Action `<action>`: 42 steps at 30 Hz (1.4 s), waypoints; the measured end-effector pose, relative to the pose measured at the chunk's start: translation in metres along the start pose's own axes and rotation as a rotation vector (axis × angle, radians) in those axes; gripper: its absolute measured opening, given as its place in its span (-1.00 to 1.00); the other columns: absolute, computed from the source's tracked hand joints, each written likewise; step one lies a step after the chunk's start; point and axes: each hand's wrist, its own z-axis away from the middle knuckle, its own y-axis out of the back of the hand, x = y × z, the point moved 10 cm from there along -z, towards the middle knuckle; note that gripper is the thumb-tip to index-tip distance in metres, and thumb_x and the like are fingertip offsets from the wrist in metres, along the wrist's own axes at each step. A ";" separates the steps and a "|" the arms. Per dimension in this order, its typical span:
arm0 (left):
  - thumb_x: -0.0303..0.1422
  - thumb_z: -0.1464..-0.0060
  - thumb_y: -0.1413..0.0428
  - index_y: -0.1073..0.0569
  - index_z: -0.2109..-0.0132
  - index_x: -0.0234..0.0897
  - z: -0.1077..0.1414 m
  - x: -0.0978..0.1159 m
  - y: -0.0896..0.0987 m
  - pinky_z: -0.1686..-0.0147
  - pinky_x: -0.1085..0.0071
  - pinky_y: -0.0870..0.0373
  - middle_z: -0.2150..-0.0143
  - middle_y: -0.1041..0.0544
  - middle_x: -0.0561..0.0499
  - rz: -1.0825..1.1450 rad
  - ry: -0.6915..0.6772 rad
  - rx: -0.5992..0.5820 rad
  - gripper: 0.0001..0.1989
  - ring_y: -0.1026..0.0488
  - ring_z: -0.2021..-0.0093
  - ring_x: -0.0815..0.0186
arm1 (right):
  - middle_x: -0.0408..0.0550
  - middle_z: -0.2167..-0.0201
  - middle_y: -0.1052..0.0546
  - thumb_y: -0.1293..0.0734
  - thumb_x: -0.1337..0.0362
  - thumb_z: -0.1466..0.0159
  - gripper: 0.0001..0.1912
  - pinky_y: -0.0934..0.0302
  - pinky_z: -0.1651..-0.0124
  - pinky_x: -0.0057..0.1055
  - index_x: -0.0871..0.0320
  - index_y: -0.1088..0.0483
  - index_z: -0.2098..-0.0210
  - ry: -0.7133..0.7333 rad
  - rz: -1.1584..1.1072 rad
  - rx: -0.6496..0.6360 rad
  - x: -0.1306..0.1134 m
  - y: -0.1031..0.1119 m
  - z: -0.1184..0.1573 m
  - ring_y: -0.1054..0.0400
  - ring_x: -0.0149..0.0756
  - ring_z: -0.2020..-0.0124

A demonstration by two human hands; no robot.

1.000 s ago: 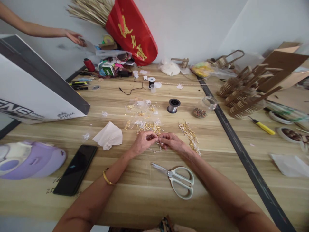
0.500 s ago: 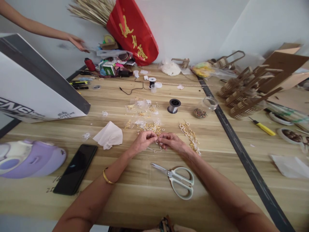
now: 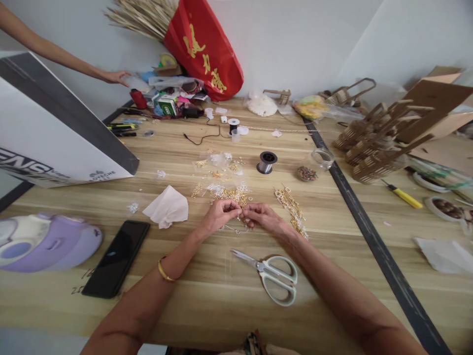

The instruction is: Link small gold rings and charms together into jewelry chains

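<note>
My left hand (image 3: 223, 215) and my right hand (image 3: 263, 217) meet at the near edge of a pile of gold and silver jewellery findings (image 3: 232, 195), fingertips pinched almost together. A thin silver chain (image 3: 236, 230) loops below them and runs up to the fingers of my right hand. What the left fingertips pinch is too small to make out. To the right of my right hand lie finished-looking gold and silver chains (image 3: 291, 209). White-handled scissors (image 3: 277, 276) rest on the table between my forearms.
A wire spool (image 3: 266, 162) and a tipped jar of beads (image 3: 321, 159) stand farther back. At left are a phone (image 3: 116, 259), a tissue (image 3: 167, 207), a purple bottle (image 3: 55, 242) and a large box (image 3: 66, 123). Another person's hand (image 3: 116, 77) reaches in behind the box.
The other person's hand has moved slightly down and left, and now holds a translucent plastic item. My own hands stay pinched in nearly the same place.
</note>
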 end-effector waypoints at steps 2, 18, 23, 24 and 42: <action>-0.32 0.08 -0.18 -0.45 0.40 -0.40 0.000 0.002 0.000 0.44 0.52 -0.28 0.49 -0.47 0.02 0.021 0.004 0.003 -0.82 -0.35 0.49 0.44 | -0.22 0.58 -0.30 -0.33 0.08 -0.15 -0.70 -0.10 0.52 -0.55 0.22 -0.31 0.45 -0.002 -0.008 -0.001 0.001 0.000 0.000 -0.16 -0.54 0.60; -0.26 0.14 -0.21 -0.44 0.41 -0.37 0.001 -0.007 0.019 0.49 0.51 -0.27 0.56 -0.40 0.09 0.096 0.064 0.165 -0.77 -0.31 0.55 0.47 | -0.07 0.36 -0.48 -0.33 0.44 -0.04 -0.76 -0.27 0.40 -0.54 0.21 -0.41 0.26 0.047 -0.187 0.048 -0.008 0.014 0.000 -0.41 -0.40 0.37; -0.27 0.15 -0.21 -0.44 0.42 -0.38 0.001 -0.007 0.023 0.49 0.51 -0.27 0.57 -0.40 0.09 0.104 0.073 0.194 -0.77 -0.31 0.56 0.47 | -0.06 0.35 -0.50 -0.40 0.39 -0.04 -0.78 -0.29 0.29 -0.47 0.21 -0.42 0.29 0.051 -0.235 0.039 -0.011 0.014 0.000 -0.41 -0.39 0.34; -0.27 0.15 -0.21 -0.44 0.42 -0.38 0.001 -0.007 0.023 0.50 0.51 -0.27 0.57 -0.40 0.09 0.109 0.071 0.194 -0.77 -0.31 0.56 0.47 | -0.06 0.34 -0.51 -0.41 0.38 -0.04 -0.79 -0.29 0.28 -0.46 0.21 -0.42 0.29 0.054 -0.236 0.037 -0.012 0.013 0.000 -0.41 -0.39 0.34; -0.31 0.09 -0.18 -0.46 0.40 -0.37 0.002 0.006 0.021 0.44 0.52 -0.27 0.51 -0.45 0.04 -0.019 0.002 0.164 -0.83 -0.36 0.48 0.42 | -0.15 0.59 -0.44 -0.38 0.09 -0.09 -0.72 -0.16 0.57 -0.55 0.21 -0.42 0.40 0.112 0.144 0.214 -0.031 0.032 0.005 -0.26 -0.49 0.61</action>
